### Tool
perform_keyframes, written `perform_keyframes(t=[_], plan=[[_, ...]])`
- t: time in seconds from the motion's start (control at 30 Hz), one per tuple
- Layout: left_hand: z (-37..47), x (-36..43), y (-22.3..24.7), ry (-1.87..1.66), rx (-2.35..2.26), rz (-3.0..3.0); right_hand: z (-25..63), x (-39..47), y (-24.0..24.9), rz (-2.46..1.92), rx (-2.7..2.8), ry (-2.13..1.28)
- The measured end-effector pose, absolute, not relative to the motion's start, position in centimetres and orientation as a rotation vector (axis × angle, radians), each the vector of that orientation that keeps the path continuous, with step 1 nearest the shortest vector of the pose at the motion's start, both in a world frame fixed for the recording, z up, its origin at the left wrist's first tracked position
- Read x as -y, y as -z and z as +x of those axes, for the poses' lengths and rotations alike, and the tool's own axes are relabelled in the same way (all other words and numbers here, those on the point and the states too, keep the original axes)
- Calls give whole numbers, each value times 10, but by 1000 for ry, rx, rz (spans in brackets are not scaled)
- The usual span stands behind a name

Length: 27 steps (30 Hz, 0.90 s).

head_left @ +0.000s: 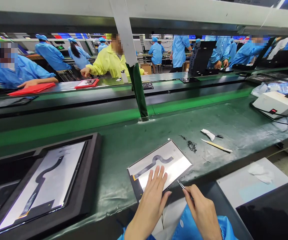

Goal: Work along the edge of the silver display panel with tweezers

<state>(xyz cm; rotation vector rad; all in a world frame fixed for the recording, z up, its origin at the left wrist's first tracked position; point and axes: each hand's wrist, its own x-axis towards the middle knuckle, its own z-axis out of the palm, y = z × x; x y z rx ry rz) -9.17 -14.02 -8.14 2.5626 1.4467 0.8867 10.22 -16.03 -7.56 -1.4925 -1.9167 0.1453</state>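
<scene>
A flat panel with a silvery back (180, 159) and a dark curved ribbon cable lies on the green bench mat (116, 160). Flat on its lower part rests my left hand (152, 193), fingers stretched out over the silvery surface. My right hand (200, 206) pinches metal tweezers (180, 183), their tips close to the panel's lower right edge. Beyond the panel, small black scraps (191, 145) lie on the mat. To their right are a yellow-handled blade (216, 145) and a white wrapped tool (208, 134).
At the left, a black foam tray (90, 166) holds a similar panel (56, 180). A green-wrapped post (139, 93) rises beyond my panel. A white device (275, 103) with cables stands far right. Several people in blue and one in yellow (107, 61) are across the line.
</scene>
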Motion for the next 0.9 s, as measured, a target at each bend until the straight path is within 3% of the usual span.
perform_keyframes(t=[0.5, 0.63, 0.9], plan=[[-91, 140, 80, -878, -1438, 2561, 103, 160, 74, -1470, 1917, -226], [-91, 141, 81, -881, -1429, 2568, 106, 158, 76, -1465, 1762, -538], [-92, 143, 83, -873, -1448, 2546, 107, 143, 76, -1394, 1012, -1542]])
